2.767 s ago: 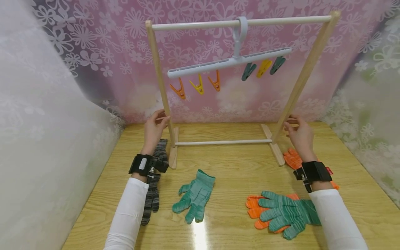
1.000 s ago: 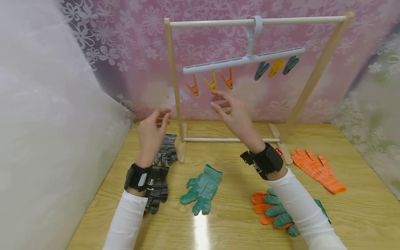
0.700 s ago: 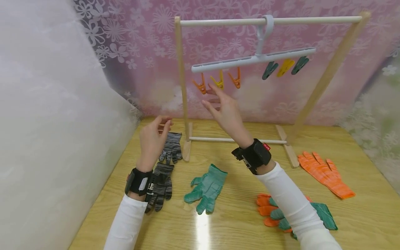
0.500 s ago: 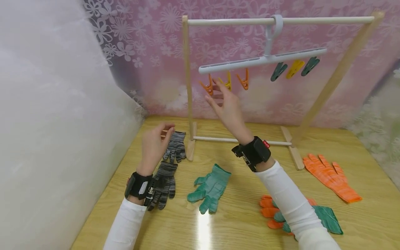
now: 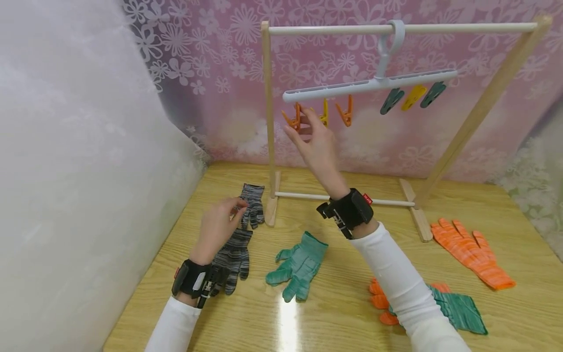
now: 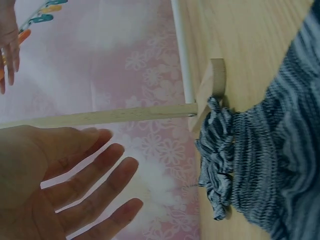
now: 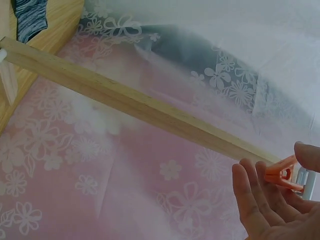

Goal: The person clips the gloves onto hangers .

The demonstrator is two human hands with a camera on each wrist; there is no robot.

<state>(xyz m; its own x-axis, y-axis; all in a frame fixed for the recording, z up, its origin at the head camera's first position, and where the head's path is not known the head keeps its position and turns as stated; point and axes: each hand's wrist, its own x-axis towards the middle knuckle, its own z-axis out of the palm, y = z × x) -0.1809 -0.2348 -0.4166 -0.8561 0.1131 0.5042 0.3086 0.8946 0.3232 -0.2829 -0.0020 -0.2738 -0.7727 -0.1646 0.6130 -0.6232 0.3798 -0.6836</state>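
Observation:
My right hand [image 5: 321,146] is raised to the leftmost orange clothespin [image 5: 297,117], which hangs from the white hanger [image 5: 334,91]. In the right wrist view, this clothespin lies between the thumb and the extended fingers [image 7: 250,187]; a firm pinch does not show. A yellow clothespin [image 5: 325,115], partly behind the hand, and another orange clothespin [image 5: 349,112] hang beside it. Low on the left, my left hand [image 5: 217,225] holds nothing. It hovers near the upper grey striped glove [image 5: 253,195], and a second grey glove [image 5: 237,256] lies below that one.
The hanger hooks over the top bar of a wooden rack [image 5: 267,122]. Two dark green clothespins and a yellow clothespin [image 5: 413,98] hang at its right. On the table [image 5: 343,313] lie a green glove [image 5: 299,266], an orange glove [image 5: 472,254], and another green glove [image 5: 466,310] overlapping orange.
My right hand has left the rack's right post and crossed leftward and up to the leftmost orange clothespin. My left hand has left the left post and dropped toward the grey gloves. The view has shifted.

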